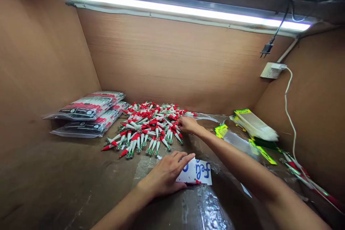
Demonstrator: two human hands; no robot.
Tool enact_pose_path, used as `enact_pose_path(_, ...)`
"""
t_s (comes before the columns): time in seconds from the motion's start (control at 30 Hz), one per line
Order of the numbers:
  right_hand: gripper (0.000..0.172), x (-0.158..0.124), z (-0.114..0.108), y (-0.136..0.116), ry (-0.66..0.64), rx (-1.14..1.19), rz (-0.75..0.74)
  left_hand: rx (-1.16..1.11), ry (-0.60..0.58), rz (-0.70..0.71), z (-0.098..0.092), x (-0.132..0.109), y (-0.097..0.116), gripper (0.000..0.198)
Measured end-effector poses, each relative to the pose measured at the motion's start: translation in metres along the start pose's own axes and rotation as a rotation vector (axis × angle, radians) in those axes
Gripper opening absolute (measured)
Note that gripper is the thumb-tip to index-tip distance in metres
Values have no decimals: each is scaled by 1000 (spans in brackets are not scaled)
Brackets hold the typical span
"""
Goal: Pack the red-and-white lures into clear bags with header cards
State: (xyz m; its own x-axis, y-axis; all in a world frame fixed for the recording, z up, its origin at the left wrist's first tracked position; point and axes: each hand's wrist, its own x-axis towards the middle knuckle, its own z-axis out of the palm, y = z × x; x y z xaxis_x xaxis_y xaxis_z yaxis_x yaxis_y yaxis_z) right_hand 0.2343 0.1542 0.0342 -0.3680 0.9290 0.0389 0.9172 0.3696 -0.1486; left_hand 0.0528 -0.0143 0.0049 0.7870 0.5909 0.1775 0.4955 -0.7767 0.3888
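A heap of red-and-white squid jigs (151,129) with green hooks lies on the table. At the heap's right edge is my right hand (187,125), its fingers bent together among the jigs; what they grip is hidden. My left hand (169,172) lies nearer me, palm down with fingers stretched out and thumb apart. It partly covers a white card (204,171) with blue lettering. A small red tip (198,182) shows at the card's lower edge, and the rest of that piece cannot be made out.
Filled plastic bags (88,107) are stacked at the left wall. To the right are clear packets with yellow headers (237,140) and a thicker packet stack (256,125). A white cable (288,111) hangs from the outlet (272,70). A black plug (266,48) dangles below the lit shelf.
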Motion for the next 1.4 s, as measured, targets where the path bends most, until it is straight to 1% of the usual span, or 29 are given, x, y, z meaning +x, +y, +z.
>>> enact_pose_path(0.1,24,-12,-2,10,57,76,-17,-19,7,-1,1,0,-2,96)
enact_pose_path(0.17,22,-24,-6,22,117,153,-17,-27,13,-5,2,0,-3,97)
enact_pose_path(0.27,19,-51,-14,50,238,312,3,-27,15,-18,2,0,-3,96)
enact_pose_path(0.37,18,-85,-18,84,353,520,66,-28,11,-30,3,0,-3,96)
enact_pose_path(0.43,26,-107,-13,105,408,676,128,-34,12,-31,3,0,-3,95)
enact_pose_path(0.5,36,-128,-2,120,471,831,193,-41,13,-33,3,1,-4,94)
enact_pose_path(0.6,45,-155,20,133,580,1029,267,-42,8,-44,4,3,-5,94)
enact_pose_path(0.67,46,-168,34,134,628,1124,294,-43,2,-48,4,3,-6,95)
enact_pose_path(0.73,43,-177,44,133,641,1221,302,-47,-1,-52,5,4,-6,95)
enact_pose_path(0.83,34,-185,51,126,648,1363,275,-52,-2,-60,7,4,-8,95)
enact_pose_path(0.9,28,-188,51,119,672,1345,244,-54,-7,-61,7,5,-9,96)
enact_pose_path(1.0,23,-191,49,110,690,1216,228,-55,-15,-60,7,5,-9,95)
enact_pose_path(1.07,22,-192,48,106,663,1261,257,-53,-23,-63,7,5,-9,94)
enact_pose_path(1.2,24,-191,50,101,590,1462,313,-45,-33,-66,6,4,-9,90)
enact_pose_path(1.3,26,-190,48,98,539,1511,326,-47,-30,-60,6,4,-10,91)
enact_pose_path(1.4,27,-192,44,95,447,1535,335,-53,-15,-56,6,5,-10,91)
